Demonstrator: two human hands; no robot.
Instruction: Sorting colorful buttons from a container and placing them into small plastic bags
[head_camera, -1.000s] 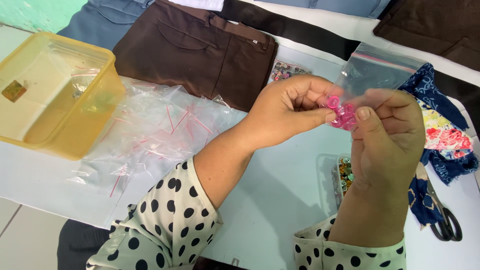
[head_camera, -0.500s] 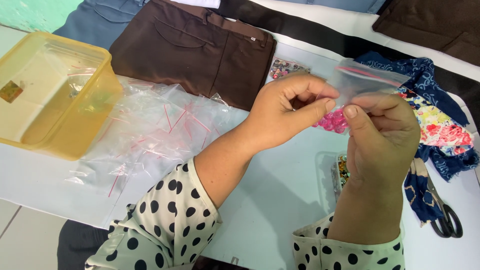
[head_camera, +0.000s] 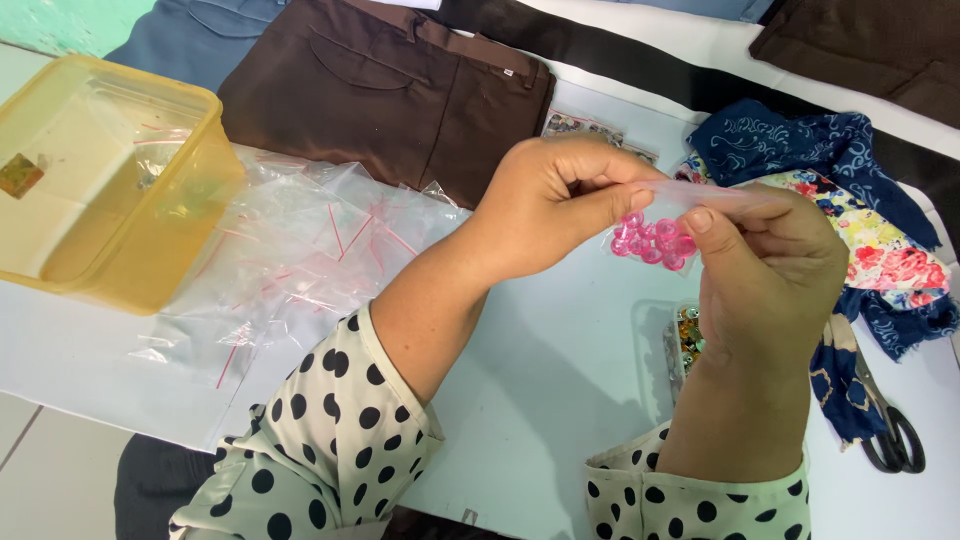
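**Pinching the top of a small bag of pink beads**

Both hands meet above the white table (head_camera: 540, 400), a little to the right of the pile of empty clear bags (head_camera: 300, 250). The left hand (head_camera: 550, 205) is closed, its thumb and forefinger pinching the upper edge of a small clear bag (head_camera: 690, 195). The right hand (head_camera: 770, 270) is closed too, its thumb pressing the same edge from the other side. Judging from this grip, the step in hand is the closing of the bag's strip. I think the next move calls for an even press along the whole edge while the bag stays upright, so that nothing slips out.

The pink beads (head_camera: 655, 240) are round and glossy, and somewhat see-through. They hang in a tight cluster at the bottom of the bag, just under the fingertips, and the bag itself is thin and hard to see.

Taking the pile of empty bags as landmark: a yellow plastic box (head_camera: 180, 210) stands to its left, touching it. Brown trousers (head_camera: 400, 90) lie behind it. Far to its right are a heap of blue and flowered cloth (head_camera: 860, 230) and a pair of scissors (head_camera: 890, 430). Between the forearms lies a small packet with mixed beads (head_camera: 685, 335), partly hidden.
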